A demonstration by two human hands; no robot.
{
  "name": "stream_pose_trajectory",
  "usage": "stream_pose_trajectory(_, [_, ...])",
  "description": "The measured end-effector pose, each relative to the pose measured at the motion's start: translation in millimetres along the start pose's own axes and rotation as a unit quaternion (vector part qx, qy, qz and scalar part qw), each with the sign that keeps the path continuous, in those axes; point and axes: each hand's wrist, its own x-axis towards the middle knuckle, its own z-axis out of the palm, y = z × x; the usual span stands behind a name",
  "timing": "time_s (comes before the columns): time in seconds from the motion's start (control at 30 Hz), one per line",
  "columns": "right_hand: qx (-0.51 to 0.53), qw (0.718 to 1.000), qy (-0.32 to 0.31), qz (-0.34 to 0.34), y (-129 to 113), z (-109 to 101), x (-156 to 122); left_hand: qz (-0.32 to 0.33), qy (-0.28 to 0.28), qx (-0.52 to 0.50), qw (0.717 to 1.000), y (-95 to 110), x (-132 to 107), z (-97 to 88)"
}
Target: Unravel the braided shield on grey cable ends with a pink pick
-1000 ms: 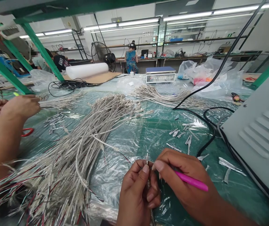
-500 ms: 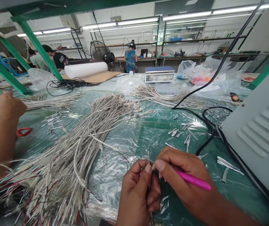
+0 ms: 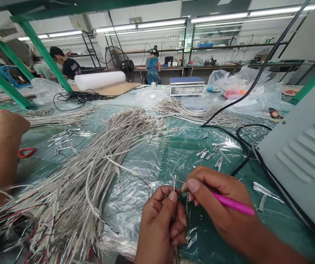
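My left hand (image 3: 161,222) is closed, pinching a thin cable (image 3: 175,180) between thumb and forefinger. Its silvery end stands upright above the fingertips. In my right hand (image 3: 220,205) is a pink-handled pick (image 3: 236,204), its thin metal shaft running left from the fingertips to the cable end. I cannot make out the exact shape of its tip. Left of my hands lies a big bundle of pale braided cables (image 3: 110,146), with red, green and black wire ends at the near side. Scraps of silvery foil (image 3: 218,163) are scattered beyond my right hand.
A grey louvred metal box (image 3: 300,157) stands at right, with a black cable (image 3: 242,96) running near it. A co-worker's arm (image 3: 0,154) reaches in at left, beside a red handle loop (image 3: 26,152). Another cable bundle (image 3: 190,113) and a scale (image 3: 187,86) lie farther back.
My right hand has shifted slightly right and up with the pick, away from the left fingertips. More of the cable's silvery end now shows. The left hand barely moved.
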Motion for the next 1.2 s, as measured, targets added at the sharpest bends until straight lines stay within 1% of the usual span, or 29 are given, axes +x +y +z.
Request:
stream_pose_trajectory(0.13, [-0.029, 1.0, 0.006, 0.001, -0.1, 0.5, -1.0, -0.002, 0.0, -0.011, 1.0, 1.9, -1.3, -0.6])
stream_pose_trajectory(0.23, [-0.047, 0.999, -0.006, -0.014, 1.1, 3.6, -1.1, -0.003, 0.0, -0.02, 1.0, 4.0, -1.6, 0.6])
stream_pose_trajectory(0.43, [-0.044, 0.998, -0.024, -0.024, 1.9, 6.3, -1.2, -0.002, 0.0, -0.023, 1.0, 4.6, -1.5, 0.7])
stream_pose_trajectory(0.7, [-0.063, 0.998, -0.022, -0.022, 0.1, 6.6, -1.1, 0.005, 0.001, -0.022, 1.0, 3.5, -2.2, 0.1])
stream_pose_trajectory(0.83, [-0.07, 0.997, -0.028, -0.035, 2.4, 7.6, -1.3, 0.005, 0.008, -0.012, 1.0, 4.0, -2.6, 2.0])
stream_pose_trajectory(1.07, [-0.089, 0.994, 0.004, -0.06, 3.8, 9.4, -1.3, 0.019, 0.029, -0.003, 0.999, 4.0, -3.2, 4.9])
stream_pose_trajectory(1.2, [-0.086, 0.995, 0.0, -0.047, 5.6, 10.5, -0.5, 0.02, 0.025, -0.001, 1.0, 3.7, -3.7, 5.2])
